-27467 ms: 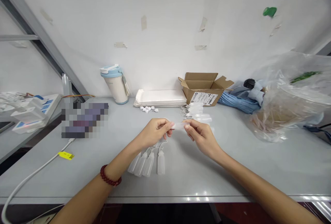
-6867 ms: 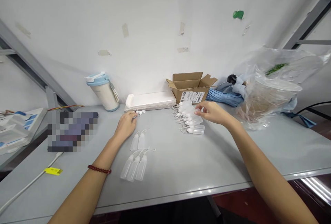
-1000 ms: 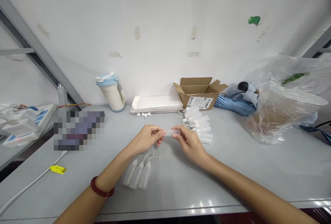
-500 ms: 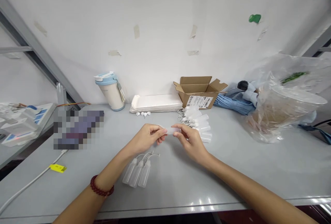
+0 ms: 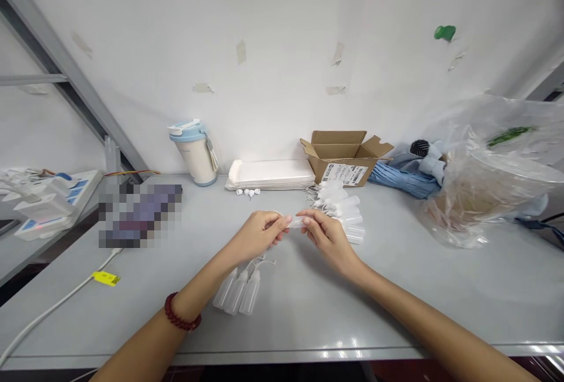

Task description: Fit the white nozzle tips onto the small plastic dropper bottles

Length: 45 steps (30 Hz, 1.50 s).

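Between my two hands, above the middle of the table, is a small translucent plastic bottle [image 5: 296, 223], mostly covered by fingers. My left hand [image 5: 264, 231] is closed round its left end, thumb on top. At the other end, my right hand [image 5: 325, 234] pinches it between thumb and fingers. Three similar bottles [image 5: 238, 292] with thin tethered caps lie side by side below my left wrist. Just beyond my right hand lies a pile of more such bottles [image 5: 346, 208]. Several small white caps [image 5: 248, 193] sit farther back.
Along the wall stand a cream tumbler [image 5: 194, 153] with a blue lid, a stack of white packets [image 5: 273, 175] and an open cardboard box [image 5: 339, 161]. Right of them are a blue folded umbrella [image 5: 403, 179] and a plastic-wrapped container [image 5: 493, 182]. A blurred-out phone [image 5: 143, 217] with a cable lies left.
The view has shifted slightly, so everything appears a little farther right. Both hands still hold the bottle, and my left thumb now covers more of it.
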Available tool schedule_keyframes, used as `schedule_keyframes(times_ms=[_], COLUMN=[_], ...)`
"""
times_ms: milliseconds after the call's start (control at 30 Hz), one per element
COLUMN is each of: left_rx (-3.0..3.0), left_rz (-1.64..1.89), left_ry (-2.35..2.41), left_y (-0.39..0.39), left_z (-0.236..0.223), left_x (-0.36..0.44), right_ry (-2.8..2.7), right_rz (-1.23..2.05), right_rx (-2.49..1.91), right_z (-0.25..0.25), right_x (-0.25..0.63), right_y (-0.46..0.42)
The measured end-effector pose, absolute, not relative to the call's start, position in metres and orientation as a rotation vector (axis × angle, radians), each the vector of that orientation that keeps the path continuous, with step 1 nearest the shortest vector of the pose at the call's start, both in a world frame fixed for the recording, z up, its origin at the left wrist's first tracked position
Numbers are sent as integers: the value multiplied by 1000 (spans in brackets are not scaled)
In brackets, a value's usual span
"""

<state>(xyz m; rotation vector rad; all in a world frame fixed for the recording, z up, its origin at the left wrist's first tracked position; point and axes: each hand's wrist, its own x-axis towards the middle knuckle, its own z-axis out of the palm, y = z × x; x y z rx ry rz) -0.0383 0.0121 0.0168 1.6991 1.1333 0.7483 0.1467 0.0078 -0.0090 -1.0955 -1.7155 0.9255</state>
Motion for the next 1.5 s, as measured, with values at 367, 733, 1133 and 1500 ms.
schedule_keyframes(times_ms=[367, 733, 1133, 1500], left_rx=[1648, 1520, 1762, 2184], left_rz=[726, 768, 804, 861], left_ry=[1135, 1074, 1117, 1191], left_y=[12, 12, 8, 8], left_z=[23, 21, 28, 22], left_x=[-38, -37, -35, -36], right_ry=[-1855, -1979, -1951, -1991], right_rz=[726, 465, 671, 749], right_rx=[-1084, -1015, -1029, -1113], right_z=[-2, -2, 2, 7], right_x=[148, 148, 147, 150], right_y=[6, 6, 4, 8])
